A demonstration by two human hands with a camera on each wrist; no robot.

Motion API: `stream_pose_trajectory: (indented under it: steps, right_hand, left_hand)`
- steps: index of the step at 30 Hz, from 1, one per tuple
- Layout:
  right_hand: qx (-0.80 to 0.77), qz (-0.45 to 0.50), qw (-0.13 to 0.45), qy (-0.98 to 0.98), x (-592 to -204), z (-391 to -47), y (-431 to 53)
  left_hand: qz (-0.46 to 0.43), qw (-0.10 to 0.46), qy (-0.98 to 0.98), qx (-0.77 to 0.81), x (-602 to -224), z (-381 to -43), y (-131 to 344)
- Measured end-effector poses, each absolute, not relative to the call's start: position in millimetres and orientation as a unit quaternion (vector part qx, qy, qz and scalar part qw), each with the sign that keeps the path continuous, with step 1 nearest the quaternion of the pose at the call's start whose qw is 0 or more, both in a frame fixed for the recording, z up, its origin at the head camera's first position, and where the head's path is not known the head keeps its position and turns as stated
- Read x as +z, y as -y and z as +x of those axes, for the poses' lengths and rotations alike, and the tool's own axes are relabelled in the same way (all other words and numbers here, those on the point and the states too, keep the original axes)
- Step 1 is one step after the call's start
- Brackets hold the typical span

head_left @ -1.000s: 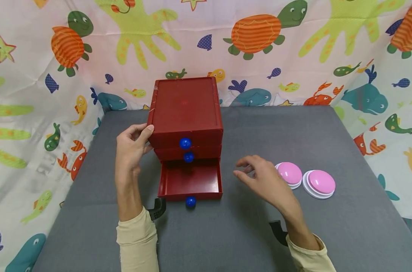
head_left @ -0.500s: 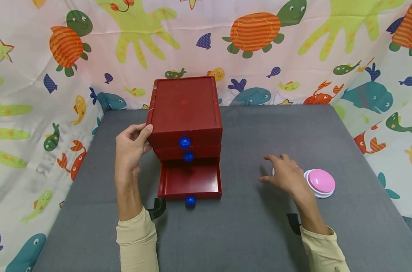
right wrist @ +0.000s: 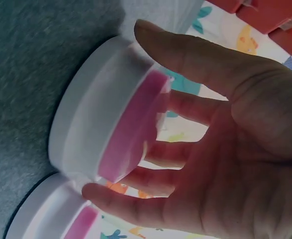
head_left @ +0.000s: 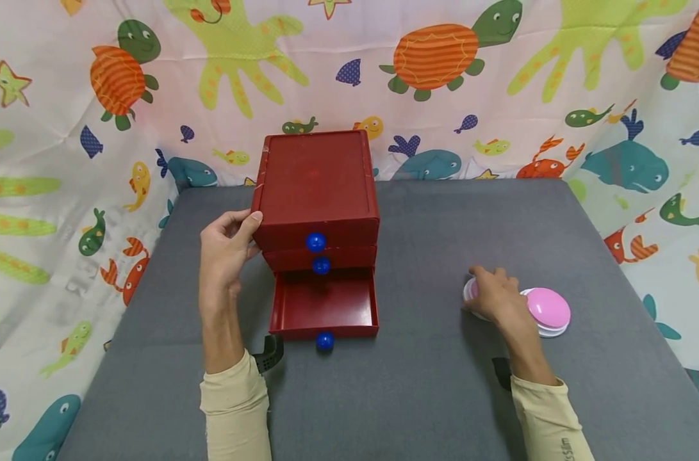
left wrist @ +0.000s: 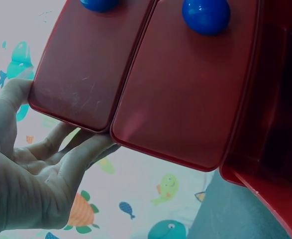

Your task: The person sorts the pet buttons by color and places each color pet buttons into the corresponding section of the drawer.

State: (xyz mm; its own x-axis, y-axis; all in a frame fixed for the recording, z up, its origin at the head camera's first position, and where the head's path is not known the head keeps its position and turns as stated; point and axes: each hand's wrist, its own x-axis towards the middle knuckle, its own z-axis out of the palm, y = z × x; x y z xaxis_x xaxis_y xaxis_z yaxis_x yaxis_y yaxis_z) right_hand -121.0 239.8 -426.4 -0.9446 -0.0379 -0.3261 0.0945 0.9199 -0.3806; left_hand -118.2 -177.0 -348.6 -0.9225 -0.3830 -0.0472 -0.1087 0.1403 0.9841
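A dark red drawer cabinet (head_left: 314, 179) with round blue knobs stands on the table, its bottom drawer (head_left: 326, 310) pulled out with nothing in it. My left hand (head_left: 225, 253) holds the cabinet's front left edge, thumb at the top corner and fingers along the side. To the right, my right hand (head_left: 496, 298) reaches over a round push button (right wrist: 101, 114) with a white base and pink dome. In the right wrist view the thumb and fingers curl round its rim, and its base sits right at the table surface. Much of this button is hidden by the hand in the head view.
A second pink-domed button (head_left: 548, 307) stands close beside the first, on its right. Grey cloth covers the table (head_left: 418, 397). A curtain (head_left: 326, 70) printed with sea animals hangs behind and along both sides.
My right hand has moved right from beside the drawer to the nearer button, then come down and closed its fingers round it. My left hand stays on the cabinet.
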Motion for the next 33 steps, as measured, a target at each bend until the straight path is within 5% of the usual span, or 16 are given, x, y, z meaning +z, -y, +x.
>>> stream_pose_trajectory:
  steps: [33]
  right_hand:
    - [-0.216,0.018,0.112,-0.97,-422.5,-109.6,-248.5]
  left_hand:
    - [0.153,0.111,0.739,-0.646,-348.3,-115.7,175.9]
